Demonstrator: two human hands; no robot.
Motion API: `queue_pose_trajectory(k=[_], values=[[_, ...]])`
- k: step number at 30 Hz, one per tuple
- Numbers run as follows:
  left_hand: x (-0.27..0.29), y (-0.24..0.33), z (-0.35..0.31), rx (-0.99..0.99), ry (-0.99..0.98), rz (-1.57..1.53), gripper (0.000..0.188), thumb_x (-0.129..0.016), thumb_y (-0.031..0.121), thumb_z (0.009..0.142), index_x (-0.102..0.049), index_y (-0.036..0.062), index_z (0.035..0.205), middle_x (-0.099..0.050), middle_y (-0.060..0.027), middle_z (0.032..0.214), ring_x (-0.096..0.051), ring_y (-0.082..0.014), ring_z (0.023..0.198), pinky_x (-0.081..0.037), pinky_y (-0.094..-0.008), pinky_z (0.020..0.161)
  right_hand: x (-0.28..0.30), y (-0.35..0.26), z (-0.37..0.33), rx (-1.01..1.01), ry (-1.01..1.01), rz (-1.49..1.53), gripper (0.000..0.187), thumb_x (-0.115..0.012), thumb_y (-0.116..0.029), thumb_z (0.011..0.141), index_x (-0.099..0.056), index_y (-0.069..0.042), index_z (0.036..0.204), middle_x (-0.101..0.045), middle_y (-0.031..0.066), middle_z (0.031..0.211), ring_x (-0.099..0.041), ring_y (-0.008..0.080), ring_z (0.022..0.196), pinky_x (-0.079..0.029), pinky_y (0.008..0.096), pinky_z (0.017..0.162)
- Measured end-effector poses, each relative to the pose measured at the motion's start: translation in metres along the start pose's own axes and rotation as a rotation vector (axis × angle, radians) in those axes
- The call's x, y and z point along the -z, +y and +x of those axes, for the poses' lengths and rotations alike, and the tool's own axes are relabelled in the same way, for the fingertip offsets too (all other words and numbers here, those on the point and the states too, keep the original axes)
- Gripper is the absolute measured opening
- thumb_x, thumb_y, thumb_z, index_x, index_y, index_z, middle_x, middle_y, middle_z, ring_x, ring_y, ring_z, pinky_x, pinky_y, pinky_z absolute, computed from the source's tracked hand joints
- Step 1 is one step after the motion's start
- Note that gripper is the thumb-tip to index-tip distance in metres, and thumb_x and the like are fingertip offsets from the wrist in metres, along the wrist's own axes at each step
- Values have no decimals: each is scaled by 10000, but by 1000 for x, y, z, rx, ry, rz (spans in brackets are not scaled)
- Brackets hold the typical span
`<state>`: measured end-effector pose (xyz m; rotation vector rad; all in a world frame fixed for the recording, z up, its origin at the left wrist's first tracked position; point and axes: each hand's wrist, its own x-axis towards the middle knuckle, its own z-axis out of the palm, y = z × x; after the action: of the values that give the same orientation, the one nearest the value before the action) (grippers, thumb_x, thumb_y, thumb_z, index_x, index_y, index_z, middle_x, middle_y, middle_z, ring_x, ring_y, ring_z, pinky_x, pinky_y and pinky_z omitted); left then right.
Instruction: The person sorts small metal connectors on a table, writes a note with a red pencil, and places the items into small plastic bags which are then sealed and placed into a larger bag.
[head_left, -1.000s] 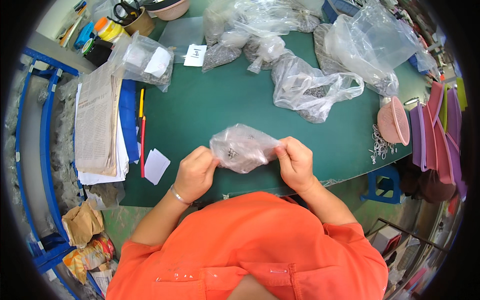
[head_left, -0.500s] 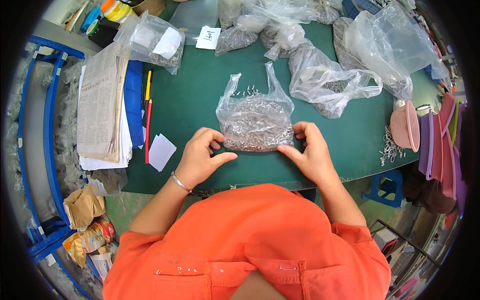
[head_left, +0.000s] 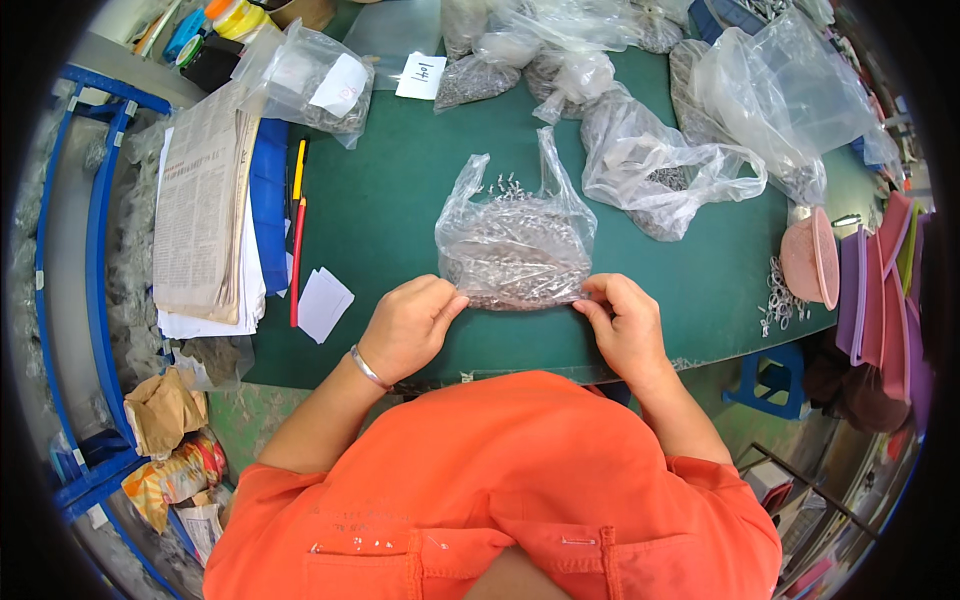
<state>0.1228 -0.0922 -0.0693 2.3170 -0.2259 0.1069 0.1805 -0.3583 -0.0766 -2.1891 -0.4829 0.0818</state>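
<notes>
A clear plastic bag (head_left: 515,250) full of small metal parts lies on the green table in front of me. Its two handles point away from me, and some parts (head_left: 507,188) show at the mouth between them. My left hand (head_left: 412,322) pinches the bag's near left corner between thumb and fingers. At the near right corner, my right hand (head_left: 622,318) pinches the plastic in the same way. Both hands rest low, close to the table surface.
Newspapers (head_left: 200,210) are stacked at the left, beside a red pencil (head_left: 298,265) and white paper slips (head_left: 324,304). More filled bags (head_left: 665,170) lie at the back. A pink basket (head_left: 812,260) stands at the right by loose metal rings (head_left: 780,300). A blue stool (head_left: 770,380) is below.
My fingers have closed on the bag's two near corners, where before they were spread beside it. The bag looks slightly wider and flatter along its near edge.
</notes>
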Motion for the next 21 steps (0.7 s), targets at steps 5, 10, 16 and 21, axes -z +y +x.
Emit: queue_pose_trajectory(k=[5, 10, 16, 21], values=[[5, -5, 4, -70, -92, -56, 227, -634, 101, 898, -539, -7, 723, -503, -146, 650, -504, -324, 574, -408, -380, 529, 5, 1, 10, -59, -90, 257, 123, -686, 37, 804, -658, -7, 916, -666, 60, 789, -601, 143, 663, -486, 273, 614], [23, 0, 20, 4, -164, -120, 281, -626, 114, 902, -498, -15, 687, -466, -142, 622, -455, -291, 542, -376, -364, 508, 21, -5, 32, -302, -173, 779, 87, -641, 57, 847, -656, -13, 897, -634, -25, 808, -548, 35, 700, -438, 187, 618], [29, 3, 29, -4, -44, -143, 258, -652, 108, 889, -528, 0, 690, -492, -107, 600, -450, -226, 507, -370, -342, 491, 39, -25, 58, -211, -188, 373, 144, -715, -12, 825, -575, -44, 820, -562, -43, 728, -469, 41, 622, -380, 210, 546], [39, 6, 25, 148, -74, -122, 259, -760, 141, 816, -566, 5, 712, -537, -60, 625, -492, -144, 536, -397, -297, 500, 33, -23, 25, -40, -473, -310, 454, -838, -395, 656, -627, -14, 784, -652, 157, 787, -643, 365, 780, -501, 448, 659]])
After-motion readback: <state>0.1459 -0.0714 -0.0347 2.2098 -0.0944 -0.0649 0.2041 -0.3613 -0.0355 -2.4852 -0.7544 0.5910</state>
